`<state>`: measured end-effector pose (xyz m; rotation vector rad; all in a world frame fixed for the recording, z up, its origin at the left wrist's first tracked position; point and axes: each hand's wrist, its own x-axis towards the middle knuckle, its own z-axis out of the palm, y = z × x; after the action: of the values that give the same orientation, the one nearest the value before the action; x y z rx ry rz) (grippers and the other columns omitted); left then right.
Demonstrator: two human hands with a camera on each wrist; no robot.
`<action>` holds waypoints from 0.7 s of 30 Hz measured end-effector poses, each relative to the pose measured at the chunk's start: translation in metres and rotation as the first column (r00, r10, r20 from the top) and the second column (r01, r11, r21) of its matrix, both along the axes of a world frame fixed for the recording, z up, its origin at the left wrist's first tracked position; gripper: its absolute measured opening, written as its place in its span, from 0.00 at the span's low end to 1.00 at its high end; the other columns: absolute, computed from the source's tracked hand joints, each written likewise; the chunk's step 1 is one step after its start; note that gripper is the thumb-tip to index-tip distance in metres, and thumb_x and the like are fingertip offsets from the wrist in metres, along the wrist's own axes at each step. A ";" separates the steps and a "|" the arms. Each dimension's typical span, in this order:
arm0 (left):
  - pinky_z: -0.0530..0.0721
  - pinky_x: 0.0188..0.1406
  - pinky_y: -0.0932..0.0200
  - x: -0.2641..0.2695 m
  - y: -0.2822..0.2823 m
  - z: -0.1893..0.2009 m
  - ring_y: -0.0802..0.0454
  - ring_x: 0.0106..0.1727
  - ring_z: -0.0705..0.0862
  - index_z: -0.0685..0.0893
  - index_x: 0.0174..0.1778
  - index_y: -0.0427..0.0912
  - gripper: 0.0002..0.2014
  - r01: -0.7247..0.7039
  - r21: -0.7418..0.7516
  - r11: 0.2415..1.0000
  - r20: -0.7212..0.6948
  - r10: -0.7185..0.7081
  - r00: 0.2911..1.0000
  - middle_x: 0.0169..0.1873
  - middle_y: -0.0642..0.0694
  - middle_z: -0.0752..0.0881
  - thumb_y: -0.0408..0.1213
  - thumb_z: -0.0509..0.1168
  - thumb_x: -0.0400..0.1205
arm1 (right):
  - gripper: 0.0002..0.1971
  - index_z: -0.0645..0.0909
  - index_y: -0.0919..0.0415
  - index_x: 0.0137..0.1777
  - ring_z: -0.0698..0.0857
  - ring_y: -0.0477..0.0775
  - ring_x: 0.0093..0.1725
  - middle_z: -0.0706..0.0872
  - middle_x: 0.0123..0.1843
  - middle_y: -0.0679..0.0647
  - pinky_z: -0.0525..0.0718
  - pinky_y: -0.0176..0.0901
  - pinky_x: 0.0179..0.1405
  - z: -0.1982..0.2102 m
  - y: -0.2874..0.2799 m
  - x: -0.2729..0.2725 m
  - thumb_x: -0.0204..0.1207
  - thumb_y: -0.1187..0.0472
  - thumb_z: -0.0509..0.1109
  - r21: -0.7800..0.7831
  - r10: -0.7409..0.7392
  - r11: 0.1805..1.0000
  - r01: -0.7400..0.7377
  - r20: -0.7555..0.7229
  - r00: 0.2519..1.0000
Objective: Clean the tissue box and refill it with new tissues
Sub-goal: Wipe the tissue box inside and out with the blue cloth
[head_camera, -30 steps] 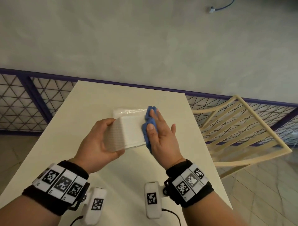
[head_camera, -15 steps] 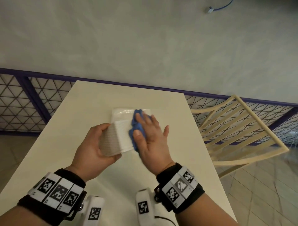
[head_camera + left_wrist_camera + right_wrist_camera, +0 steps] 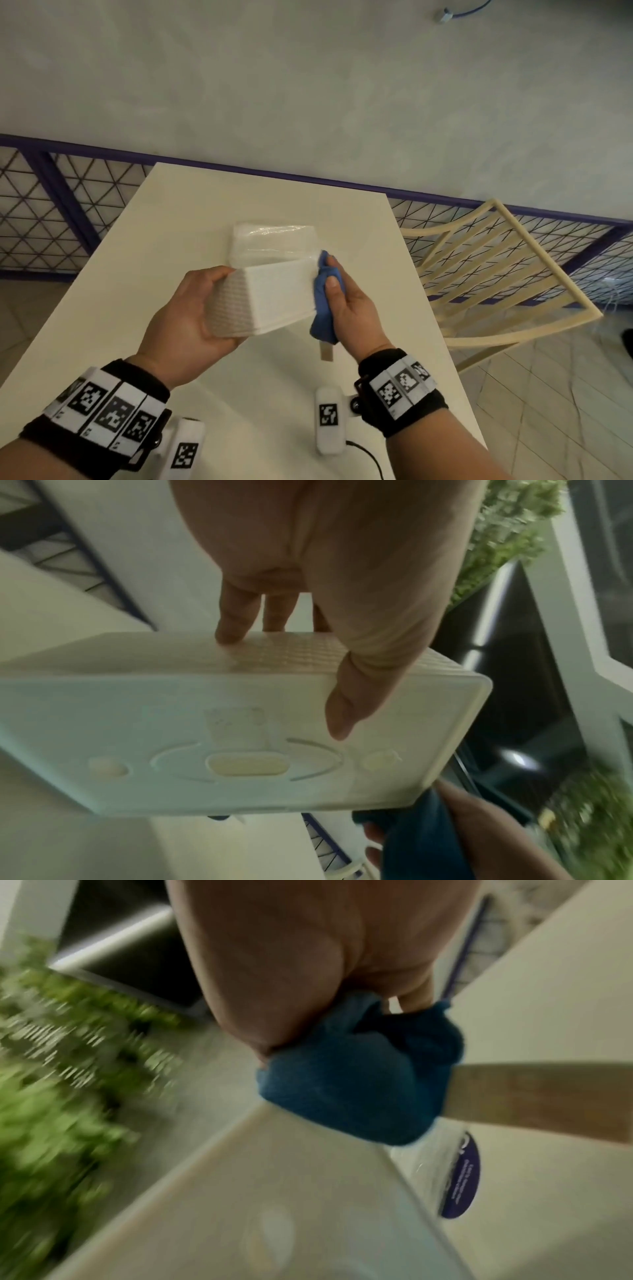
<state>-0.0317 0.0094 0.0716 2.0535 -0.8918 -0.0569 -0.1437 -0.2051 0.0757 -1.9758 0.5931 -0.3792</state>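
Here, one tissue box (image 3: 274, 298) gripped by left hand (image 3: 185, 325), one blue cloth (image 3: 323, 305) bunched in right hand (image 3: 356, 308), one tissue pack (image 3: 274, 243)

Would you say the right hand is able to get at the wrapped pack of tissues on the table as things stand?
Probably not yet: the right hand grips the blue cloth, and the tissue box is held up in front of the tissue pack.

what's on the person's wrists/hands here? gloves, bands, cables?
No gloves: both hands are bare. The left hand and right hand each wear a black wristband carrying a row of white tiles with black square fiducial markers. A white camera block with its own marker hangs by each wrist; a black cable leaves the right one.
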 end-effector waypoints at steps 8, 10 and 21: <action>0.65 0.72 0.34 -0.002 -0.026 -0.049 0.44 0.54 0.76 0.76 0.65 0.45 0.41 -0.067 0.336 0.939 0.498 -0.117 0.859 0.49 0.45 0.79 0.44 0.78 0.53 | 0.22 0.77 0.47 0.72 0.82 0.46 0.58 0.85 0.66 0.51 0.75 0.35 0.61 -0.017 -0.042 -0.071 0.78 0.61 0.69 -0.118 -0.295 0.954 0.277 -0.185 0.937; 0.71 0.60 0.41 -0.008 -0.035 -0.068 0.42 0.49 0.75 0.75 0.63 0.44 0.43 -0.042 0.361 0.932 0.541 -0.172 0.823 0.47 0.42 0.80 0.39 0.79 0.49 | 0.21 0.78 0.46 0.71 0.83 0.48 0.56 0.86 0.66 0.52 0.74 0.34 0.58 -0.023 -0.048 -0.083 0.80 0.64 0.65 -0.256 -0.279 0.942 0.218 -0.233 0.931; 0.67 0.50 0.45 -0.029 -0.071 -0.111 0.41 0.54 0.73 0.71 0.68 0.45 0.44 -0.026 0.554 0.832 0.525 -0.325 0.787 0.58 0.44 0.72 0.34 0.76 0.52 | 0.21 0.86 0.43 0.60 0.82 0.38 0.61 0.86 0.63 0.39 0.65 0.08 0.54 -0.049 -0.043 -0.091 0.78 0.69 0.64 -0.185 -0.018 0.981 -0.061 -0.396 0.918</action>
<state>-0.0611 -0.0617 -0.0396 2.5716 -1.5948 0.3180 -0.2343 -0.2484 0.0266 -2.2658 0.8134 -0.0158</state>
